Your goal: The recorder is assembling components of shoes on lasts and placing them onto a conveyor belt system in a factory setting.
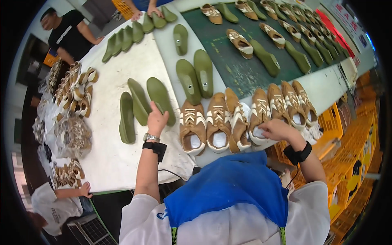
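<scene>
On the white cloth, my left hand (157,119) closes around the near end of a green shoe last (159,90), a finger and thumb on either side. Two more green lasts (127,118) lie just left of it. A row of brown sneakers (218,118) with white stripes stands along the near table edge, toes pointing away. My right hand (279,130) has bent fingers at the collar of a sneaker (259,108) in mid-row; the tips seem to grip its edge. One sneaker (237,118) beside it is tilted on its side.
Green lasts (194,75) lie beyond the row. A dark green mat (241,38) holds sneakers and lasts. Another person's hands (147,11) touch lasts at the far edge. Bagged shoes (73,134) line the left; orange crates (347,163) stand right. Two people (67,34) are leftward.
</scene>
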Demonstrator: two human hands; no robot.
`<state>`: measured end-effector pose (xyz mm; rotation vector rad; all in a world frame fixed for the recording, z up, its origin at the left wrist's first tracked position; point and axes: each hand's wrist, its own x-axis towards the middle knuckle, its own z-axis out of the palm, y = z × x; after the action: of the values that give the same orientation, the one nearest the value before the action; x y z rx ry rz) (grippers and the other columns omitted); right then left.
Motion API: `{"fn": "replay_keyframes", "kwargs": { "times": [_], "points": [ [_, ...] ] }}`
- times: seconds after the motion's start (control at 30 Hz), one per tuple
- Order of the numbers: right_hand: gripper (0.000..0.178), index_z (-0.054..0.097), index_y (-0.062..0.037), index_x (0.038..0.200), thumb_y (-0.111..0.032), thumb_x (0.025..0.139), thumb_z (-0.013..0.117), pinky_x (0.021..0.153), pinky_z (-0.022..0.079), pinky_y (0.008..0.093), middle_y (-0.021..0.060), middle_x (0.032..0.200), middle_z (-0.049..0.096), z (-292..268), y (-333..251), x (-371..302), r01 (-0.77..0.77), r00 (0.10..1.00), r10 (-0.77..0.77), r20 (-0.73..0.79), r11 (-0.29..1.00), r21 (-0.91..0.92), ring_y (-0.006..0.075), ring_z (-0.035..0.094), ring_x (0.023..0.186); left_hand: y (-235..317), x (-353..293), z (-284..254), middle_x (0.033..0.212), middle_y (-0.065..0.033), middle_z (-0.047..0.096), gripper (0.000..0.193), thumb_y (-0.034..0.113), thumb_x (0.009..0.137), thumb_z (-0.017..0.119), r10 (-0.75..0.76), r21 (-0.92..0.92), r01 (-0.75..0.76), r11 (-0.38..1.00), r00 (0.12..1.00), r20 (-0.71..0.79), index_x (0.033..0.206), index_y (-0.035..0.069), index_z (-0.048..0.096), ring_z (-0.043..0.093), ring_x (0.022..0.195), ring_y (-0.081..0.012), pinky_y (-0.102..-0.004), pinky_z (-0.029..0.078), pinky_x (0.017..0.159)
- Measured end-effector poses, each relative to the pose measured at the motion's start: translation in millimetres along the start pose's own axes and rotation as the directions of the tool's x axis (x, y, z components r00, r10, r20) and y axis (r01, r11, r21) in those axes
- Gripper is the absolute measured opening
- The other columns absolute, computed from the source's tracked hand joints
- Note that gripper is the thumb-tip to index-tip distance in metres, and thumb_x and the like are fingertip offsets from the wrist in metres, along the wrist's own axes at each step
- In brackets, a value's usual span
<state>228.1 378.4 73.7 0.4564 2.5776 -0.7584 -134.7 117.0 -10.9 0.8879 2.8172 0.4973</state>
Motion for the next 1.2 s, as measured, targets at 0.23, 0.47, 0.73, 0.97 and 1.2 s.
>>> {"fn": "replay_keyframes", "kwargs": {
  "times": [0.23,0.47,0.73,0.97,1.2],
  "points": [
    [0.027,0.064,-0.0119,0.098,-0.022,0.075,0.056,0.076,0.047,0.0409,0.0148,0.085,0.063,-74.4,-61.6,138.9,0.205,0.947,-0.234,-0.219,0.968,-0.148,0.0328,0.06,0.082,-6.2,-9.3,-3.2,0.069,-0.0242,0.06,0.077,0.03,0.075,0.058,-0.055,-0.074,0.05,0.996,0.996,-0.065,0.132,0.001,0.016,0.059,0.066,-0.0405,-0.0454,0.047,0.059],
    [0.031,0.062,-0.013,0.104,-0.02,0.074,0.054,0.083,0.045,0.039,0.0119,0.102,0.062,-112.0,-91.7,266.6,0.064,0.986,-0.092,-0.138,0.978,-0.197,0.0284,0.057,0.098,-46.0,-10.5,-10.5,0.072,-0.0131,0.058,0.053,0.024,0.082,0.056,-0.261,-0.582,0.198,0.789,0.965,-0.025,0.127,0.002,0.038,0.057,0.064,-0.025,-0.0354,0.046,0.06],
    [0.044,0.053,-0.0147,0.118,-0.018,0.074,0.053,0.087,0.043,0.0372,0.011,0.112,0.058,-146.1,-108.7,375.1,0.042,0.964,-0.096,-0.248,0.976,-0.214,0.0287,0.054,0.104,-100.3,43.0,-2.5,0.121,-0.0211,0.039,0.083,0.032,0.069,0.069,-0.165,-0.315,0.047,0.948,0.919,-0.359,0.132,0.002,0.025,0.037,0.112,-0.0367,-0.0423,0.031,0.096],
    [0.053,0.034,-0.0158,0.132,-0.026,0.081,0.047,0.082,0.045,0.0396,0.0165,0.108,0.058,-138.0,-125.3,441.2,-0.105,0.941,0.098,-0.324,0.994,-0.005,0.0308,0.056,0.1,-107.6,48.4,21.8,0.132,-0.0187,0.03,0.083,0.023,0.065,0.065,-0.252,-0.264,0.174,0.949,0.919,-0.302,0.134,0.006,0.023,0.029,0.121,-0.0359,-0.0416,0.027,0.1],
    [0.037,0.043,-0.0199,0.119,-0.024,0.082,0.047,0.072,0.046,0.0426,0.0167,0.087,0.062,-132.7,-105.8,483.9,-0.073,0.88,0.077,-0.469,0.997,0.026,0.0342,0.059,0.083,-94.6,57.4,16.7,0.136,-0.0193,0.026,0.084,0.019,0.065,0.066,-0.272,-0.325,0.18,0.928,0.925,-0.265,0.136,0.008,0.021,0.026,0.124,-0.0361,-0.0439,0.024,0.101]
  ]
}}
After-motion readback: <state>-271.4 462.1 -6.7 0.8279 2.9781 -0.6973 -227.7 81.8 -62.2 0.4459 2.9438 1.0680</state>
